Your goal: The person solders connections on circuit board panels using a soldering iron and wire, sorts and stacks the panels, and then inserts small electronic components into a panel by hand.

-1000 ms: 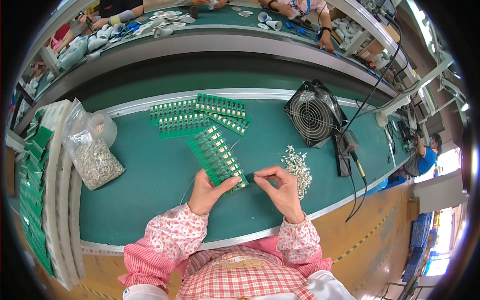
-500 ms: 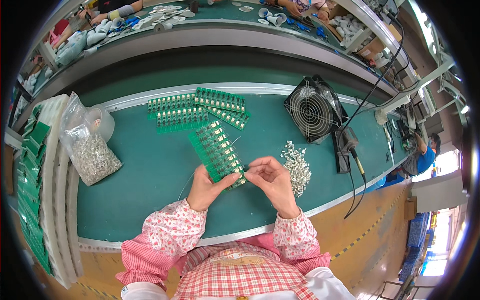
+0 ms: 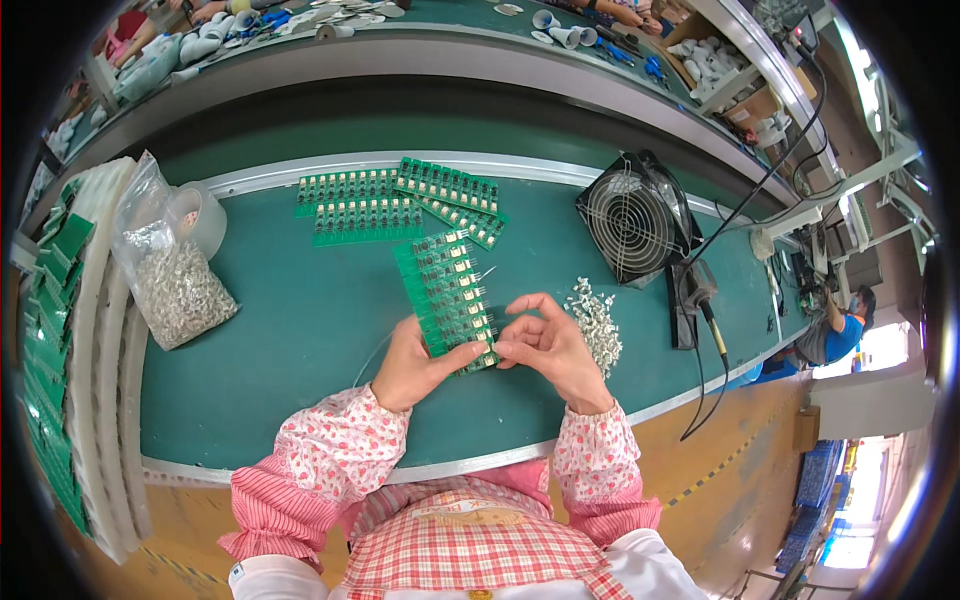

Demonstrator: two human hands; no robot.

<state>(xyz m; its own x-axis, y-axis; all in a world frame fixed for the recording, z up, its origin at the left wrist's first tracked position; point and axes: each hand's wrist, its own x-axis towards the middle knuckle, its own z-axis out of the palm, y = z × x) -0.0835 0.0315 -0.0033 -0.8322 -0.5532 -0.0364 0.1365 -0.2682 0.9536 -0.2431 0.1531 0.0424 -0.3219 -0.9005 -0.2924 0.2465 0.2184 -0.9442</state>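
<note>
A green circuit board panel [image 3: 447, 295] with a row of white connectors and thin pins along its right side is held tilted above the bench. My left hand [image 3: 415, 368] grips its lower end, thumb across the front. At the lower right corner my right hand [image 3: 548, 350] is closed in a pinch, fingertips against the board's edge; whatever sits between them is too small to make out. Just right of that hand lies a pile of small white connectors [image 3: 596, 325]. More populated panels [image 3: 368, 220] lie beyond the held one, some overlapping.
On the left stand a clear bag of white parts [image 3: 185, 295], a roll of tape [image 3: 205, 225] and foam trays [image 3: 100, 370] with green boards. A black fan [image 3: 632, 220] and a soldering iron in its holder [image 3: 705, 300] are on the right. Co-workers sit across and at far right.
The held board has turned slightly more upright. My right fingers stay pinched at its lower corner, and my left hand keeps its grip. The whole view has shifted a little.
</note>
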